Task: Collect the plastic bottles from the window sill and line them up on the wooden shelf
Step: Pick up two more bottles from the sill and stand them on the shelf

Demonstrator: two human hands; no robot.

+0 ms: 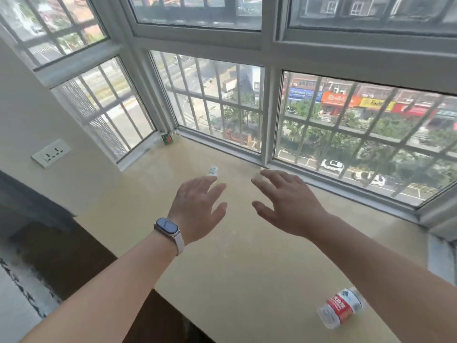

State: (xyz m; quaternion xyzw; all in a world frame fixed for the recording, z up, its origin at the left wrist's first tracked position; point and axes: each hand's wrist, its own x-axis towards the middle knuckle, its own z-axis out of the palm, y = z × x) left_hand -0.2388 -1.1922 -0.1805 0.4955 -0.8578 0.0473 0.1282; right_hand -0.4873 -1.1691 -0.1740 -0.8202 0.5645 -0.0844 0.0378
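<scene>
Nearest, a red-labelled plastic bottle (pixel 340 308) lies on its side on the window sill (pixel 247 268), so collecting looks barely begun; the wooden shelf is not in view. Beyond it, the left hand (pixel 197 206) and right hand (pixel 286 199) hover spread and empty, reaching toward small blurred items near the window frame (pixel 268 154).

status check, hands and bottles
Left hand and right hand open, empty over sill. Red-label bottle lying near right forearm. Nothing blocking.
</scene>
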